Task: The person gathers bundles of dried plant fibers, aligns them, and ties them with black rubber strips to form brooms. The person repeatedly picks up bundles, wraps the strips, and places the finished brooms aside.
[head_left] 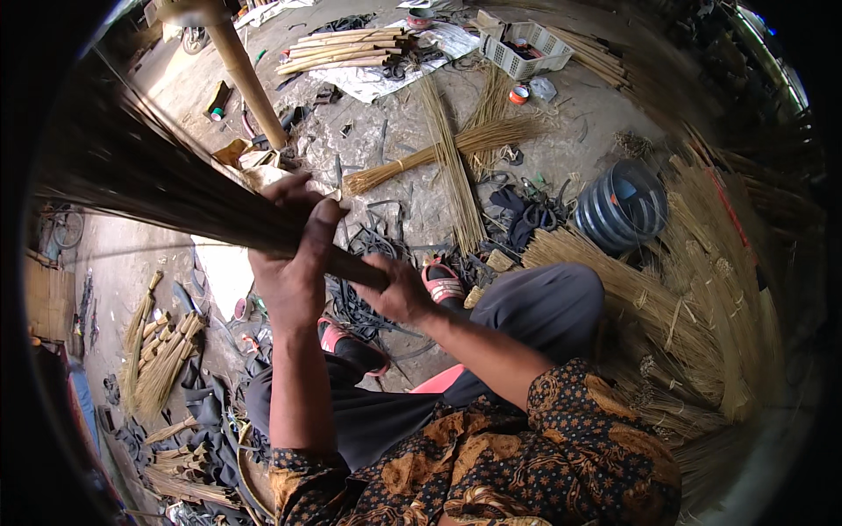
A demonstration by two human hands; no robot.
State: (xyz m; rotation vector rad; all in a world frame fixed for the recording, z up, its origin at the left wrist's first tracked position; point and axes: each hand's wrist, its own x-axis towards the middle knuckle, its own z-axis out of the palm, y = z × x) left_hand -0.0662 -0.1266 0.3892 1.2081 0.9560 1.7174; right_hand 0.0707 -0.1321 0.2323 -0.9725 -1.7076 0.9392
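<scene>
left hand (298,272) wrapped around a dark bristle bundle (184,180) — slanting to the upper left above the floor (574,145), right hand (399,294) curled on its narrow end — tied tan bundle (408,164) lying beyond

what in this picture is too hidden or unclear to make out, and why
- Head view: far end of the long dark bristle bundle, motion-blurred and lost in the dark lens rim.
- Head view: parts of the left hand's fingers, hidden by the bundle.
- Head view: small items inside the white openwork plastic basket, too small to identify.
</scene>
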